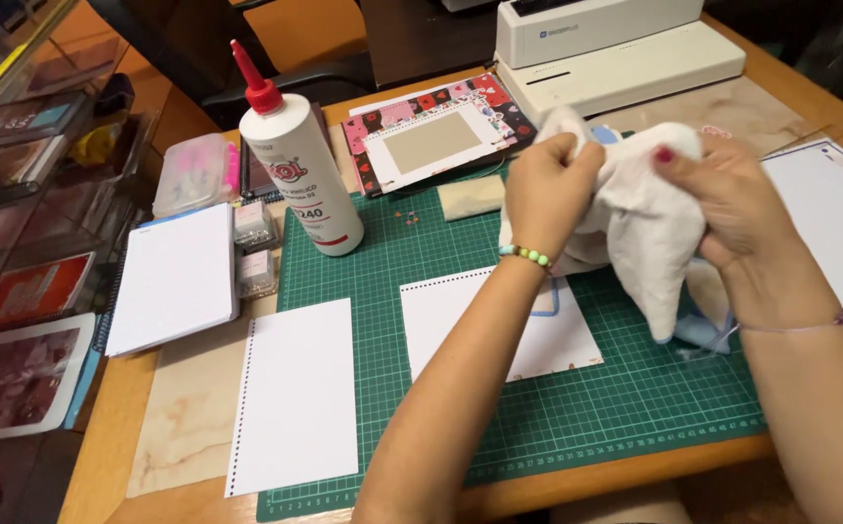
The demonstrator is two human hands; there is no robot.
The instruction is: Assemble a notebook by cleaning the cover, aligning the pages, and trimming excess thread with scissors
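Both hands, left [548, 189] and right [727, 209], clench a bunched white cloth [645, 218] above the green mat [557, 388], near two punched sheets [300, 393] and a glue bottle [300, 165] on the tabletop [130, 427].

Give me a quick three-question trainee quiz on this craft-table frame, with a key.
1. True or false: both hands, the left hand and the right hand, have a grip on the white cloth.
2. Which thing stands upright on the green cutting mat? A) glue bottle B) stack of white paper C) binding machine
3. Fill in: the punched white sheet lies across the mat's ____ edge.

Key
1. True: both hands bunch the cloth above the mat.
2. A: the glue bottle stands on the mat's far left corner; the stack of white paper and the binding machine are off it.
3. Left.
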